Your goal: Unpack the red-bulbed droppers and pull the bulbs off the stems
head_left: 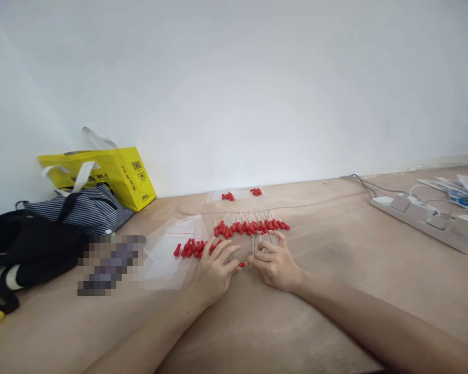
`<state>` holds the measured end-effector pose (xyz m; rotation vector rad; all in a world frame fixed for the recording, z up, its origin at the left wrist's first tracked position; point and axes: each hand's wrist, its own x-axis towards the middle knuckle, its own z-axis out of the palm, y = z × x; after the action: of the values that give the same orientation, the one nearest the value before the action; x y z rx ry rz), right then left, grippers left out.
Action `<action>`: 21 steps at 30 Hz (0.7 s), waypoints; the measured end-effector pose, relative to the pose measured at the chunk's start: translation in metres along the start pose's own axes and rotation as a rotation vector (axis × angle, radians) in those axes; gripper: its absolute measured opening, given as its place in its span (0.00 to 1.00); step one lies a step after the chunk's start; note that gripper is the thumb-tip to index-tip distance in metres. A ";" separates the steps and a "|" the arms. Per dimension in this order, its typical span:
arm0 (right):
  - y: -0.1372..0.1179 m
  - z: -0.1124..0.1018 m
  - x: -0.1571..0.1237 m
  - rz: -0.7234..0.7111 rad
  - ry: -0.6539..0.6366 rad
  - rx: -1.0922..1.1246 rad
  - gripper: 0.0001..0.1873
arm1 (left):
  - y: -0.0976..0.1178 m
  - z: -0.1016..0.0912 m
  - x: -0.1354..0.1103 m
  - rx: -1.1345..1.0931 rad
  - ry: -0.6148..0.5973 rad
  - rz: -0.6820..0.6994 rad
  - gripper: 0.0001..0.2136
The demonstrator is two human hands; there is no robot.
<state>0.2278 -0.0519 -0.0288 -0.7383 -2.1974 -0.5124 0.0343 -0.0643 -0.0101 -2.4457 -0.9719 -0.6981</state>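
Observation:
Several clear droppers with red rubber bulbs (251,226) lie in a row on the wooden tabletop (335,270). A second cluster of red bulbs (191,248) lies to the left of that row. My left hand (214,270) rests on the table with its fingers bent, touching that left cluster. My right hand (275,262) lies beside it, its fingers curled over clear dropper tubes (263,240). Between the two hands a small red bulb (242,264) shows at the fingertips. Whether either hand grips it is unclear.
Clear plastic bags (167,254) lie left of my hands, and another bag with red-bulbed droppers (239,195) lies near the wall. A yellow bag (109,174), a striped bag (83,208) and a black bag (27,249) stand at the left. A white power strip (429,221) with cables lies at the right.

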 end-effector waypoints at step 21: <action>0.047 0.000 -0.021 0.534 -0.169 0.142 0.15 | -0.068 -0.012 -0.009 -0.126 0.070 -0.729 0.14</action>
<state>0.2703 -0.0240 -0.0388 -1.2709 -2.0409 -0.0239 -0.0237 -0.0292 0.0072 -2.1116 -1.8618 -1.0855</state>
